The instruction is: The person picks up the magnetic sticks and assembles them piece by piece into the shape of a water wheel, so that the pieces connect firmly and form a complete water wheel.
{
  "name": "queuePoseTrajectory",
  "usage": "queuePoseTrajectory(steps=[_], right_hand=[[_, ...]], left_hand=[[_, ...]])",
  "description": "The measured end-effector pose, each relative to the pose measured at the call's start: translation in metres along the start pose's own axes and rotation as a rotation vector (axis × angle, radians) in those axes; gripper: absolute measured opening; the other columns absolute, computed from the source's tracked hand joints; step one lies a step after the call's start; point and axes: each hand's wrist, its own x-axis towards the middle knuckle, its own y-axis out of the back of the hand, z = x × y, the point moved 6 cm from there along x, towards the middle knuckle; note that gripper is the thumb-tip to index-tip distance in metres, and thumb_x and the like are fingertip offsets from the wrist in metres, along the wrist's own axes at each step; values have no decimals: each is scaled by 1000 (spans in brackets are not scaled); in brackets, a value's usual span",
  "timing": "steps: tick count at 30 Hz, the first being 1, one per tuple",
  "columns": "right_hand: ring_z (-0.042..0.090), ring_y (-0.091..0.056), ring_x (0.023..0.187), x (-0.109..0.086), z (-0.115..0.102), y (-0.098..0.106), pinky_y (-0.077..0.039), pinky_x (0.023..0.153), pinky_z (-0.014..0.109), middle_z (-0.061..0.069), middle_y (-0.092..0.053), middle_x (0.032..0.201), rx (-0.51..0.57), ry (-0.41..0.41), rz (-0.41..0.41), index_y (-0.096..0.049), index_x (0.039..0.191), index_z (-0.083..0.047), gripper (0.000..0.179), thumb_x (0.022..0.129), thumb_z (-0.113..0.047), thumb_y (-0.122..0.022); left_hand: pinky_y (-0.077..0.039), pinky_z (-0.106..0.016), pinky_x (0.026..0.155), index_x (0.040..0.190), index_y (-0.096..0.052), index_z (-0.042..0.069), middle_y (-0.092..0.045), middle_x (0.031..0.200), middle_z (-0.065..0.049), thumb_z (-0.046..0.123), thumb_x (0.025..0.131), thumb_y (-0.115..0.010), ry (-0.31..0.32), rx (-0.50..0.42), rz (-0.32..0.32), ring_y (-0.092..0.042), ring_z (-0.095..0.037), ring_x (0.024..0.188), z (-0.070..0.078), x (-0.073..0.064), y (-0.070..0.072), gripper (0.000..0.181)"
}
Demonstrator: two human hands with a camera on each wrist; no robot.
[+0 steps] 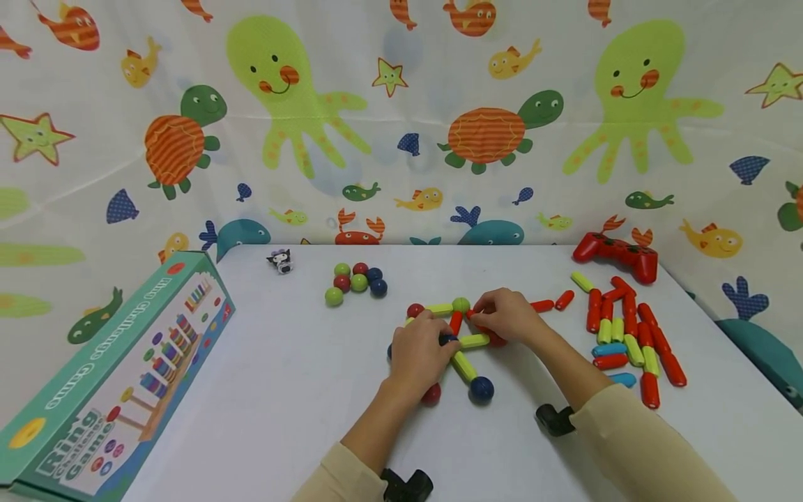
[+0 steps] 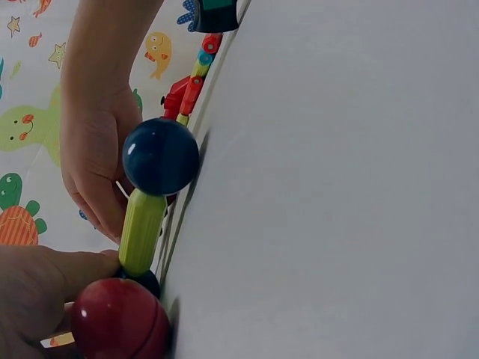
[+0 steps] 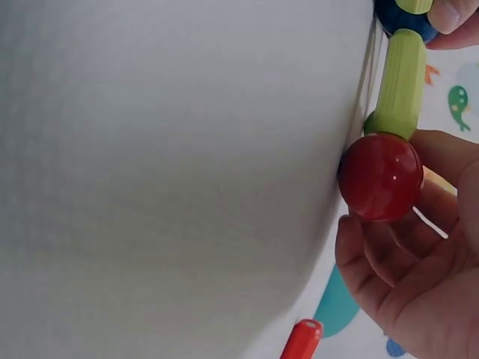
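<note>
White fabric backdrop, printed with octopuses, turtles, whales and fish, spans the rear. In front of it lies the white table, on whose left side rests a long green box with "Ring" and "Game" among its lettering. On the right side, a group of loose rods in red, yellow-green and blue lies partly in rows. Near the middle of the table, between the box and this group, is the ball-and-rod structure, its red, green and dark blue balls joined by yellow-green and red rods. The left hand reaches over it, thumb and finger clamped on the central dark blue ball. The right hand works at its right side: thumb and forefinger pinch a red rod beside the green ball, while the other fingers curl near a red ball. A red game controller lies at the right rear, just behind the loose rods. Left of centre is a cluster of loose balls; farther left and rearward is a small black-and-white figurine.
</note>
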Motion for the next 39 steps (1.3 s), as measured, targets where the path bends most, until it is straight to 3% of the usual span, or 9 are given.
queuePoseTrajectory(steps=[8,12,17,23,27,30,34,36,39], right_hand=[[30,-64,101,-9,21,26,-59,82,35,14,-73,113,42,73,87,-72,122,-5,28,100,-21,-66],[38,-62,108,-13,37,42,-60,87,45,22,-68,121,-83,42,122,-69,127,-4,31,98,-14,-67],[46,-58,115,-14,57,49,-56,95,56,29,-63,128,-256,-59,54,-66,132,-2,41,93,-9,-72],[39,-61,106,-13,61,49,-58,92,51,24,-69,116,-258,-41,10,-69,126,0,35,92,-7,-73],[33,-63,100,-16,58,49,-60,83,40,20,-70,110,-142,-29,40,-68,125,0,34,94,-14,-72],[28,-66,96,-22,57,47,-59,79,31,21,-70,114,52,-64,56,-63,131,0,41,97,-21,-71],[22,-69,91,-31,50,40,-58,79,25,20,-67,119,291,-111,9,-56,140,0,52,99,-28,-70],[20,-70,91,-34,45,35,-59,80,24,18,-67,119,353,-124,-22,-55,141,-1,54,98,-30,-70],[19,-70,89,-36,38,27,-59,80,25,15,-69,117,383,-128,-54,-57,140,-2,53,97,-30,-72]], left_hand=[[-49,-32,77,115,-81,17,-70,106,0,36,89,-82,9,5,-14,-65,-17,105,-1,1,-2,33],[-48,-31,76,114,-81,16,-71,106,1,35,88,-83,15,9,-1,-65,-17,103,-1,-1,-2,32],[-49,-34,78,112,-81,15,-71,104,0,34,88,-83,15,30,7,-65,-18,102,1,-1,-2,31],[-54,-39,82,107,-81,13,-72,96,-1,38,86,-85,12,108,49,-67,-18,98,7,-1,-2,33],[-53,-37,79,99,-79,13,-68,85,0,42,85,-85,40,163,72,-66,-16,86,10,1,-4,33],[-47,-33,70,97,-76,12,-61,74,2,43,86,-84,84,162,51,-59,-13,72,12,3,-7,34],[-43,-33,66,101,-74,12,-55,65,2,46,88,-81,133,182,14,-53,-13,62,13,6,-7,37],[-44,-33,65,101,-74,12,-55,62,2,47,88,-80,147,187,5,-53,-13,60,12,6,-5,38],[-44,-31,62,96,-74,12,-56,63,3,44,88,-81,162,124,2,-53,-13,59,10,5,-2,35]])
